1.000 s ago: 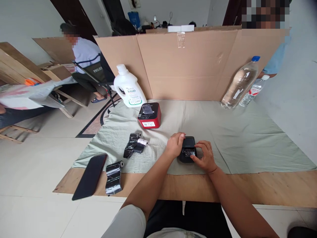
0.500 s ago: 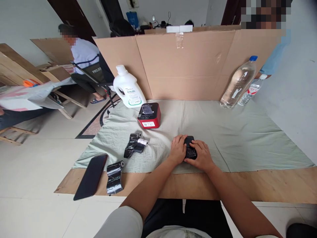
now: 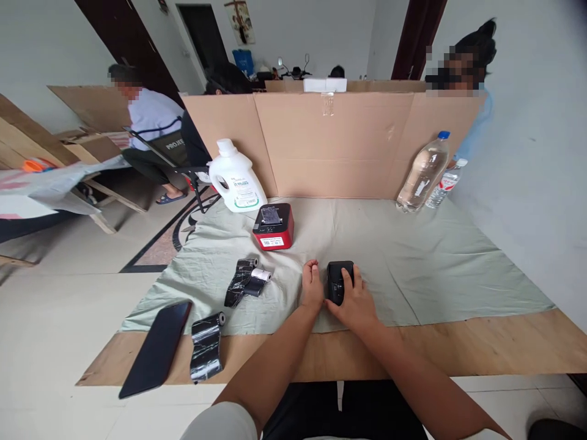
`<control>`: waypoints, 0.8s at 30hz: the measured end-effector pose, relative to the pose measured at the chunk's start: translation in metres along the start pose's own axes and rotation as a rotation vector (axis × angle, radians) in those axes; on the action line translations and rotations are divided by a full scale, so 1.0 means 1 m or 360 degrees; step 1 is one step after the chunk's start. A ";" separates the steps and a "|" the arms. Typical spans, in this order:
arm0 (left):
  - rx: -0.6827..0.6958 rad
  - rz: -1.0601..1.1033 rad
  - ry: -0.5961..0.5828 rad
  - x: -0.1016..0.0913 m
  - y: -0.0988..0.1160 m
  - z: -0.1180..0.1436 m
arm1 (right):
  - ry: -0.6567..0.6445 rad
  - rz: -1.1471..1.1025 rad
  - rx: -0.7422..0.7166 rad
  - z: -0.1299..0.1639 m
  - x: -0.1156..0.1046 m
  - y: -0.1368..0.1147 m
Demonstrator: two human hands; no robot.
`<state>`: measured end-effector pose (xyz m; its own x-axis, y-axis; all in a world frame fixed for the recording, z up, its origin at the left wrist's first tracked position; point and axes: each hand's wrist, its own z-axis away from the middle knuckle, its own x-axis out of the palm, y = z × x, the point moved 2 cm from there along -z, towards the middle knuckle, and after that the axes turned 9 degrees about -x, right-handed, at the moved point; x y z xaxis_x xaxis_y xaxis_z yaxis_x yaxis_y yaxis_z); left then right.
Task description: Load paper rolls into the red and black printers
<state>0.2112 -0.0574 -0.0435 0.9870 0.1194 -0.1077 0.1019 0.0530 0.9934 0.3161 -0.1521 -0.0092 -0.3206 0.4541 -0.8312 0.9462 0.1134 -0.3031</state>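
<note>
Where green cloth covers the wooden surface, cardboard behind: black printer, now shut, right hand fingers clamped on it; left hand fingers together, released.

The black device now sits closed, its lid down. The left hand lies beside it, and the right hand covers it at frame centre.
</note>
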 end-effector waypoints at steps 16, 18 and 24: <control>0.0292 -0.1625 -0.0498 0.017 0.015 0.028 | -0.0069 0.0469 0.0890 -0.122 -0.038 0.251; 0.0286 -0.1633 -0.0506 0.016 0.015 0.029 | -0.0134 0.0484 0.0923 -0.118 -0.038 0.258; 0.0143 -0.1352 -0.0622 0.009 0.018 0.024 | -0.0137 0.0443 0.0897 -0.120 -0.031 0.235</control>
<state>0.2245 -0.0792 -0.0253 0.5477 -0.2664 -0.7932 0.8004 -0.1093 0.5894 0.5538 -0.0336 0.0016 -0.0907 0.3241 -0.9417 0.8339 -0.4922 -0.2497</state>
